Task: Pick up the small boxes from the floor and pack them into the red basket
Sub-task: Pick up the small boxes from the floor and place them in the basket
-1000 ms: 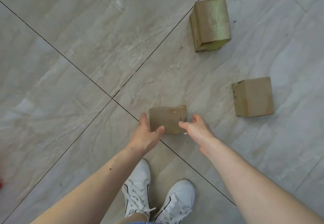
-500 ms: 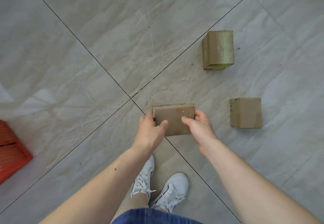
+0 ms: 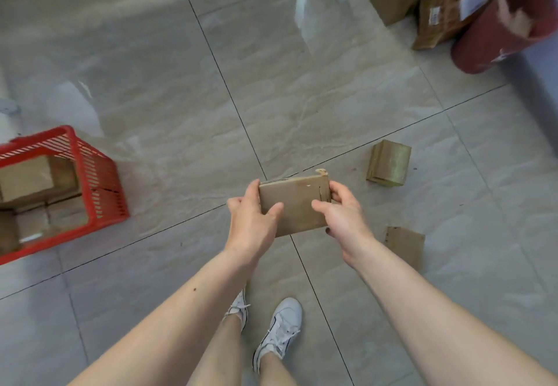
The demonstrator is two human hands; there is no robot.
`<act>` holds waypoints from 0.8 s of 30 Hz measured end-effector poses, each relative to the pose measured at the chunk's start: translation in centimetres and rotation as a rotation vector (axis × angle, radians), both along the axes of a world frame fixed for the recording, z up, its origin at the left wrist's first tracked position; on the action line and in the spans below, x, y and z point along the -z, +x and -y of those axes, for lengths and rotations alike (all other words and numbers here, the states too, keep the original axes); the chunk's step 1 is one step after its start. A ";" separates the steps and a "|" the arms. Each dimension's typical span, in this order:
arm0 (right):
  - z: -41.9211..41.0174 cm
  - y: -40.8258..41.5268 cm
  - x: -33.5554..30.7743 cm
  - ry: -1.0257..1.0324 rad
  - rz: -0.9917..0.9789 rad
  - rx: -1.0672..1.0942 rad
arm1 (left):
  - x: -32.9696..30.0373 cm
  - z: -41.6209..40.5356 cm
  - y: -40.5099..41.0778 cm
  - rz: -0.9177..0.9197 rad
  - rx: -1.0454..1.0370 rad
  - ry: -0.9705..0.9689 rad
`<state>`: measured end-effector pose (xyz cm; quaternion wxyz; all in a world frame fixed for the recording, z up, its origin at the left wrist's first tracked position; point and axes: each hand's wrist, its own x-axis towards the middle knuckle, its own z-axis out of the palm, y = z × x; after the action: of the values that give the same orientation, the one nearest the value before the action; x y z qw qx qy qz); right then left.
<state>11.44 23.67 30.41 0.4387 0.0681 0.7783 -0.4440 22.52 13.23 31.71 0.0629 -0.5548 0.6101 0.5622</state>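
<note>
Above the tiled floor, both hands grip a flat cardboard box (image 3: 294, 206), left hand (image 3: 252, 224) and right hand (image 3: 344, 219) at opposite ends. Carrying step, it seems; next, swing left to the red basket (image 3: 104, 180), already holding boxes. Two small boxes (image 3: 389, 163) (image 3: 406, 242) remain on the floor.

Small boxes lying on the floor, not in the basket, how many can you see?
2. One shiny greenish box lies right of the held box; one plain brown box sits beside the right forearm, partly hidden. Others may lie outside the view.
</note>
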 end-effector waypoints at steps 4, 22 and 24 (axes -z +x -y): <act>3.8 3.0 -3.2 -0.033 -0.023 -0.132 | -2.6 2.2 4.5 -0.033 -0.138 -0.036; 24.3 31.1 -6.8 -0.132 -0.115 -0.639 | -4.5 16.7 35.6 -0.076 -0.570 -0.009; 26.8 34.5 -6.6 -0.130 -0.146 -0.685 | -4.4 18.8 39.0 -0.086 -0.585 -0.023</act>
<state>45.93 -3.12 36.98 0.5087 -0.2570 0.7553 -0.3235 61.51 -5.54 36.07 -0.1341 -0.6834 0.4328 0.5724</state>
